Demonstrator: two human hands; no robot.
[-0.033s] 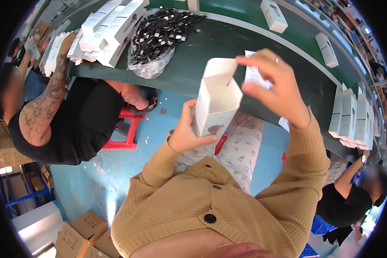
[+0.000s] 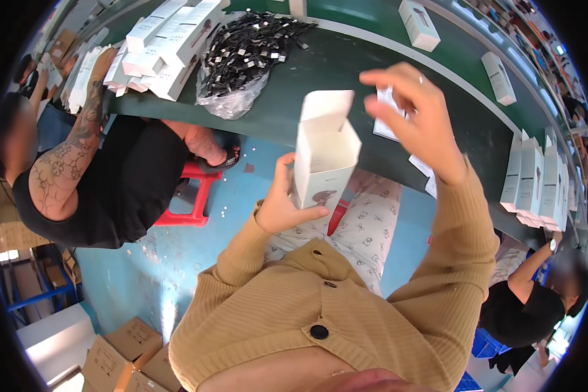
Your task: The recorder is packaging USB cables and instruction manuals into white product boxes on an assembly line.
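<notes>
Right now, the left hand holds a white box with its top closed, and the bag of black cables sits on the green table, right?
Not quite: the head view shows the white box open at the top, its flap standing up. The left hand does hold it, and the bag of black cables does sit on the green table.

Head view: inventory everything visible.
Flat table: one, green, upper half
Open rectangular cardboard box: one, white, centre
Closed cardboard boxes: two, white, upper right
Stacked boxes: several, white, upper left
Upright boxes: several, white, right
Bagged cables: many, black, upper left
Paper sheets: at least two, white, on table
Plastic stool: one, red, left
Cardboard cartons: several, brown, lower left
Nearest co-workers: two, black clothing, both sides
Left hand: one, tan sleeve, holding box
Right hand: one, tan sleeve, above table
</notes>
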